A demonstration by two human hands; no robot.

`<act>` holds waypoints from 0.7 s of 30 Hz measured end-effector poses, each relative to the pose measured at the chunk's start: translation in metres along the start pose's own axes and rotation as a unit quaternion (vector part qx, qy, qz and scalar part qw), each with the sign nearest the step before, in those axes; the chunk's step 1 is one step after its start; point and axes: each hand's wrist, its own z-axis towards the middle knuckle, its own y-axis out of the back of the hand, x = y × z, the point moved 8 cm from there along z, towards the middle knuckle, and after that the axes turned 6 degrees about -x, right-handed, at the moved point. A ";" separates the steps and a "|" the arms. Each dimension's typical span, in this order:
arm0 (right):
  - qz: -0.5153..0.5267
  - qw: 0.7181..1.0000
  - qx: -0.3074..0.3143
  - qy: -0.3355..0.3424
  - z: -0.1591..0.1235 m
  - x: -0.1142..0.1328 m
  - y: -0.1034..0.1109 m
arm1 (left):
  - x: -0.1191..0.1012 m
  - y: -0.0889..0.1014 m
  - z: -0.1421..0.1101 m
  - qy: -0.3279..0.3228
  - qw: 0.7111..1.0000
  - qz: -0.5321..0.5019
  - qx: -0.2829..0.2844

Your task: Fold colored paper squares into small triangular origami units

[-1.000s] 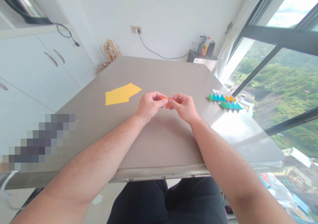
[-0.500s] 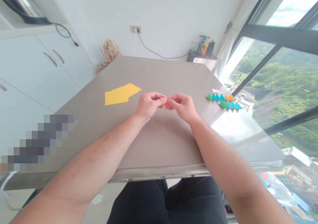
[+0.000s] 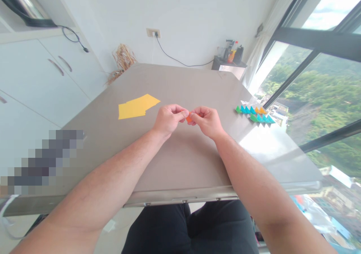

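Observation:
My left hand (image 3: 167, 119) and my right hand (image 3: 207, 121) meet above the middle of the grey table (image 3: 183, 160). Both pinch a small folded orange paper piece (image 3: 188, 117) between thumb and fingertips; most of it is hidden by the fingers. Left of my hands lie yellow paper sheets (image 3: 137, 106), flat and overlapping. To the right, two rows of small folded paper triangles (image 3: 255, 114) in green, teal and orange stand near the table's right edge.
A dried plant bundle (image 3: 123, 60) leans at the table's far left corner. A cable (image 3: 180, 60) runs from a wall socket to a small stand with bottles (image 3: 231, 55). White cabinets stand at left, a big window at right.
The orange piece has become more compact between my fingertips, and my two hands have drawn slightly closer together. Nothing else on the table has moved.

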 end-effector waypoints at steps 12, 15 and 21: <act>0.056 0.998 -0.028 -0.028 0.003 -0.001 0.004 | -0.001 0.006 0.001 -0.007 0.999 -0.014 -0.043; 0.055 0.998 -0.026 -0.024 0.002 0.002 0.004 | -0.002 0.003 0.001 -0.009 1.000 -0.019 -0.022; 0.057 0.998 -0.015 -0.020 0.000 0.005 0.002 | 0.002 0.004 0.002 -0.006 0.999 -0.035 -0.022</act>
